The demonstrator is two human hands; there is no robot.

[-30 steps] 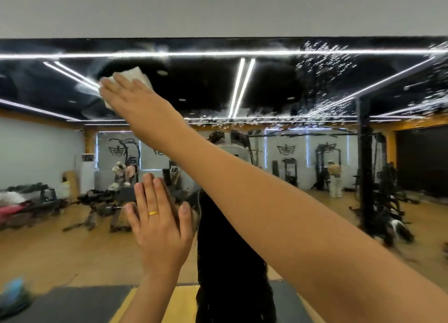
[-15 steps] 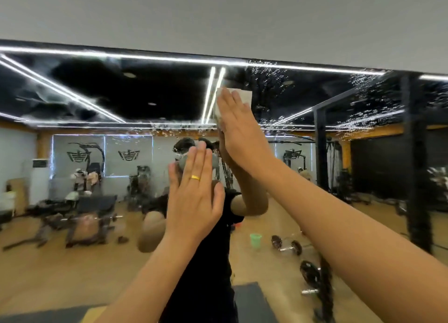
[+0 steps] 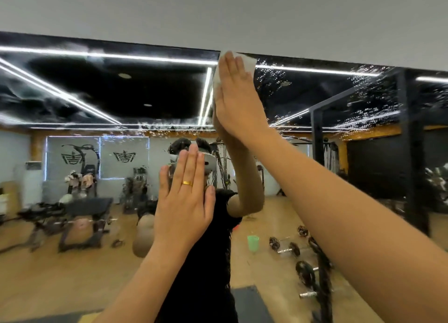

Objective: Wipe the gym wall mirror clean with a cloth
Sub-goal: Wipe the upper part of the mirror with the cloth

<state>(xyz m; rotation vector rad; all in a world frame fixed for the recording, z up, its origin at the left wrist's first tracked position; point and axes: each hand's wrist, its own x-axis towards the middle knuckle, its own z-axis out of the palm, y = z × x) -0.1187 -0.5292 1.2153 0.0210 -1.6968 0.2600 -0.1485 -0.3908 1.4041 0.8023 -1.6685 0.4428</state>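
The wall mirror (image 3: 97, 99) fills the view below a grey wall band. My right hand (image 3: 238, 99) reaches high and presses a white cloth (image 3: 249, 62) flat against the glass at the mirror's top edge, fingers straight. Most of the cloth is hidden under the palm. My left hand (image 3: 185, 201), with a gold ring, lies flat on the glass lower down, fingers straight and together. Water droplets (image 3: 363, 99) speckle the glass to the right of the cloth; smeared streaks show on the upper left.
The mirror reflects a gym: a bench and machines (image 3: 80, 216) at left, a black rack post (image 3: 412, 153) at right, dumbbells (image 3: 288, 247) and a green cup (image 3: 253, 242) on the wooden floor. A person in a black shirt is reflected in the middle.
My right hand carried the cloth from the mirror's upper left to the right, then up to the top edge. My left hand shifted right along the glass, staying flat.
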